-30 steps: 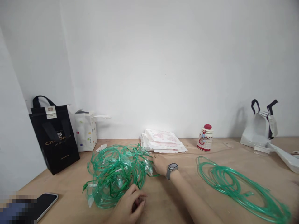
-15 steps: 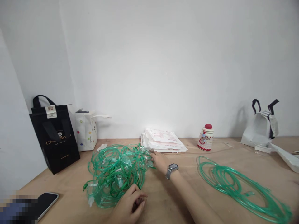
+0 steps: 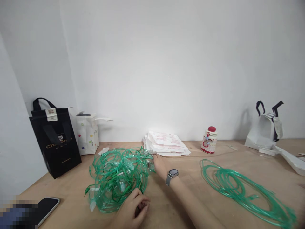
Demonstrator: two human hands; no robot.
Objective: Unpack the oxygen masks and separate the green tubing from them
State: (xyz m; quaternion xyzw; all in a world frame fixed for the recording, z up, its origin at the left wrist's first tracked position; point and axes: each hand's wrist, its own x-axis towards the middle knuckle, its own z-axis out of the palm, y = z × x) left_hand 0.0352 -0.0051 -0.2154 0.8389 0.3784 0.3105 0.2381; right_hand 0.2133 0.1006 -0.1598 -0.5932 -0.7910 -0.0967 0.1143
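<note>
A tangled pile of clear oxygen masks with green tubing (image 3: 119, 178) lies on the table left of centre. My right hand (image 3: 160, 164), with a grey watch at its wrist, is at the pile's right edge, its bent fingers on a clear mask (image 3: 151, 166) there; its fingertips are partly hidden. Close to the pile's near edge rests my left hand (image 3: 132, 208), fingers curled in and nothing visible in them. A separate loose coil of green tubing (image 3: 234, 187) lies off to the right, away from both hands.
Behind the pile, a stack of white printed packets (image 3: 166, 143) lies against the wall. A red-topped bottle (image 3: 209, 140), a white bag (image 3: 262, 132), a black bag (image 3: 59, 152) and a dotted white bag (image 3: 87, 135) stand at the back. A phone (image 3: 47, 206) lies front left.
My right hand has shifted slightly left toward the pile, and the mask at its fingers has moved left a little too. My left hand stays in place.
</note>
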